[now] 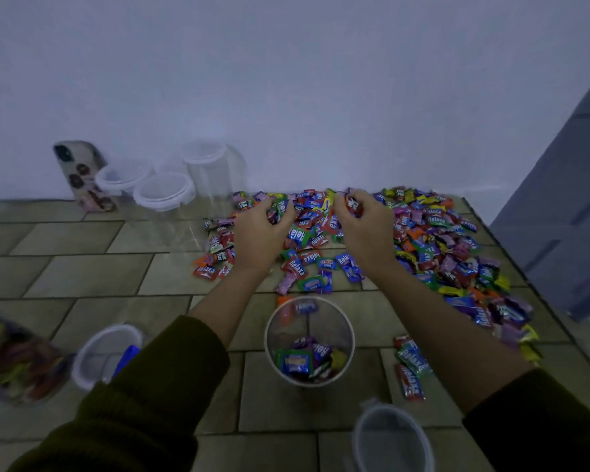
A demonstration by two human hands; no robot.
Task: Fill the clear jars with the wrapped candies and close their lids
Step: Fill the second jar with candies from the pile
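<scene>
A big heap of wrapped candies [433,240] covers the far right of the tiled surface. My left hand [259,233] reaches into the heap's left part, fingers curled around several candies. My right hand [363,226] is beside it, fingers curled on candies too. In front of my arms stands an open clear jar [310,340] with a shallow layer of candies at its bottom. A loose lid [394,437] lies near the front edge, another lid [104,356] at the left.
Three empty clear jars [164,190] with lids stand against the wall at the back left, beside a leaning phone [82,175]. A jar full of candies [14,359] lies at the far left. A few stray candies [411,367] lie right of the open jar.
</scene>
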